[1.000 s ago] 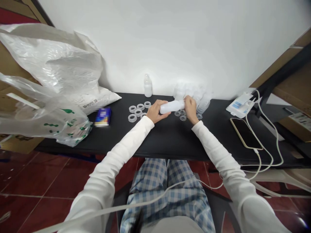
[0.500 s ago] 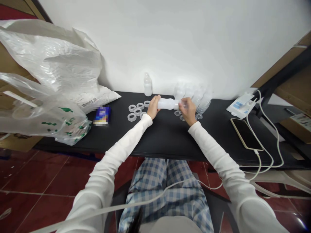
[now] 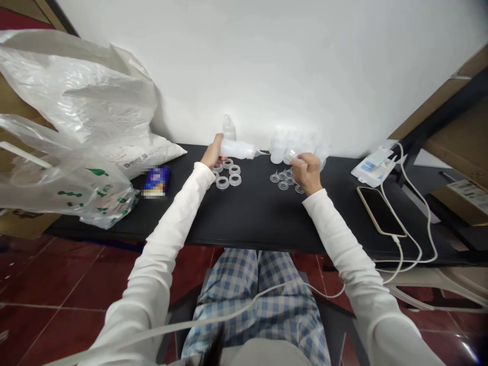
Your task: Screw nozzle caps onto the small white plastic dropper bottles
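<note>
My left hand [image 3: 212, 152] is closed around the base of a translucent plastic bottle [image 3: 238, 149], held on its side above the table with its nozzle pointing right. It hovers over several clear plastic rings [image 3: 227, 176] on the black table [image 3: 251, 213]. An upright bottle [image 3: 227, 127] stands just behind it by the wall. My right hand [image 3: 305, 171] is curled, fingers pinched near the small clear caps [image 3: 282, 179]; what it holds is too small to name. A cluster of empty bottles [image 3: 293, 144] stands behind that hand.
Large plastic bags [image 3: 76, 132] fill the table's left end, with a small blue packet [image 3: 155, 181] beside them. A phone [image 3: 376, 209] on a white cable and a white box [image 3: 371, 164] lie at the right. Cardboard boxes flank both sides.
My hands have parted. The left one carried the bottle up and to the left, toward the upright bottle. The right one let go of the bottle's neck and dropped to the small caps.
</note>
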